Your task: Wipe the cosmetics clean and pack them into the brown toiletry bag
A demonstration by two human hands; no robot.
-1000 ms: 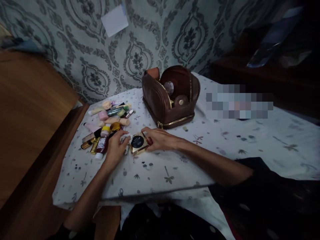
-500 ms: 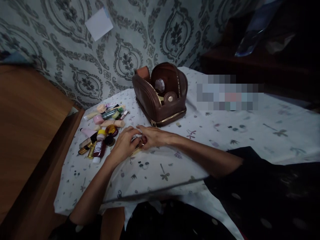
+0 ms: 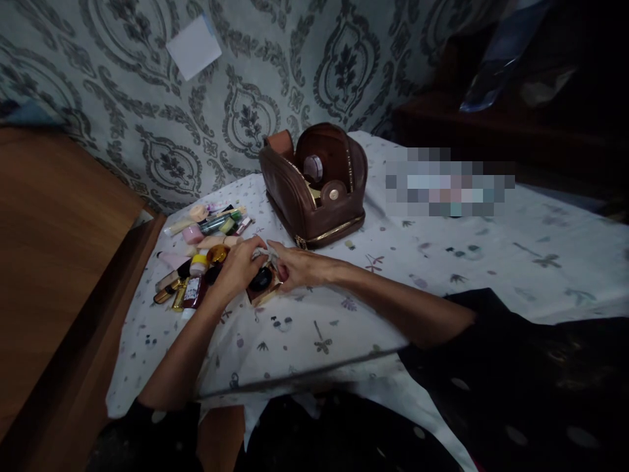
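At the near middle of the cloth-covered counter [image 3: 299,344], a gold-edged case [image 3: 261,280] with a round black disc lies between both hands, nearer than the brown bag [image 3: 319,213]. The right hand [image 3: 302,267] has its fingers closed on the case's right edge, apparently to steady it. The left hand [image 3: 240,263] curls narrowly about a pale crumpled piece [image 3: 268,254] at the case's far side; its exact contact is partly hidden. The bag stands upright, its mouth unzipped, seemingly for access. Left, a yellow-capped jar [image 3: 199,264] and dark red bottle [image 3: 192,290] lie grouped with other cosmetics, presumably within reach.
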